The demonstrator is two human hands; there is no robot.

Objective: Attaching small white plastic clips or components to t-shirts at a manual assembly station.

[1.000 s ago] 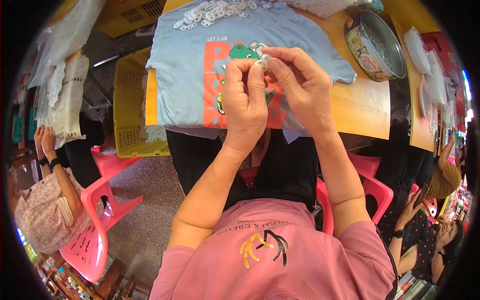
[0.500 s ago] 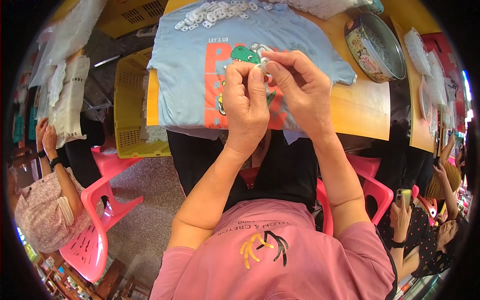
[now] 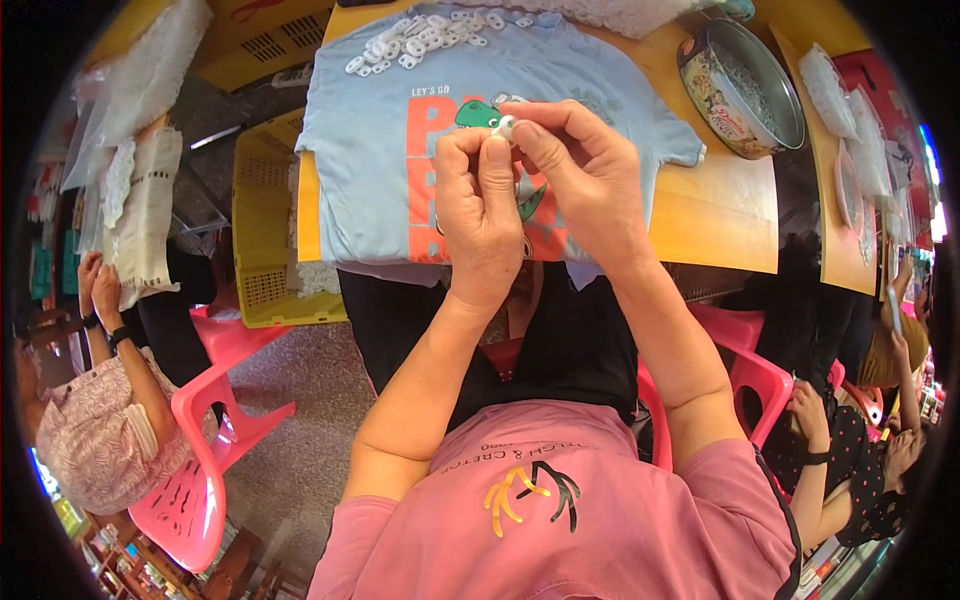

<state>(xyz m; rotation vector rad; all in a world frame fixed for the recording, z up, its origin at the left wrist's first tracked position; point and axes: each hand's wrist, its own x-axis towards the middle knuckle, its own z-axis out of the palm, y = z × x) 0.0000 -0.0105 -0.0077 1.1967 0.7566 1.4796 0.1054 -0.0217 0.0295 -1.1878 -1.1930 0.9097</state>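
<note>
Between my fingertips is a small white plastic piece with a hole (image 3: 507,124), held above the light blue T-shirt (image 3: 365,190). My left hand (image 3: 478,215) is closed, its thumb and curled forefinger pinching the piece from the left. My right hand (image 3: 590,180) grips it from the right with thumb and fingertips. The fingers partly hide the piece, so its fine detail cannot be made out. A pile of similar white oval pieces with holes (image 3: 425,38) lies on the far part of the shirt, beyond my hands.
A round tin (image 3: 715,105) with small shiny bits inside stands at the right on the wooden table (image 3: 725,215). Clear bags (image 3: 640,15) lie at the far edge. Left stands a yellow crate (image 3: 265,225). Pink chairs (image 3: 215,430) and other people flank me.
Both hands, still pinching the white piece, have shifted slightly left. More of its hole shows now. The person at right no longer has the phone visible in the same place.
</note>
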